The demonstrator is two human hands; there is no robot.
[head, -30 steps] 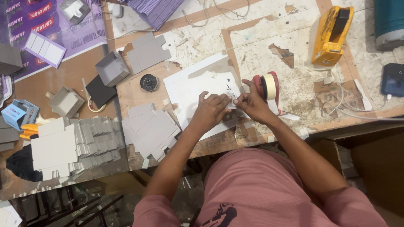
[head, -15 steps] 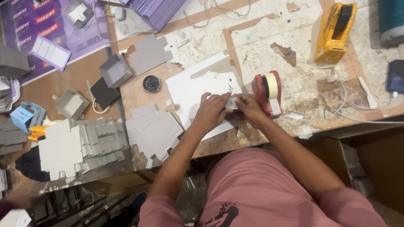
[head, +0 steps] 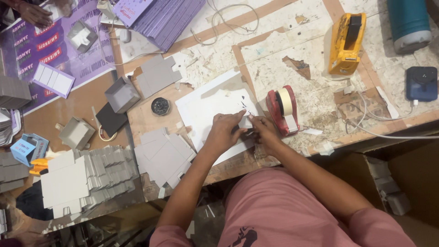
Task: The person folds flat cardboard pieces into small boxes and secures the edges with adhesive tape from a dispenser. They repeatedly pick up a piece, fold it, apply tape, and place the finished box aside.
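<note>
While both my hands meet over the white sheet (head: 206,112) at the table's near edge, left hand (head: 227,129) pressing flat, right hand (head: 261,130) pinching something too small to identify, I'd keep steady pressure; the red tape dispenser (head: 282,110) sits just right.

Counted on the desk (head: 219,50): two tape dispensers, one red (head: 282,110), one yellow (head: 346,43); three folded grey boxes (head: 121,93); one round black lid (head: 160,106); one teal flask (head: 408,23).
</note>
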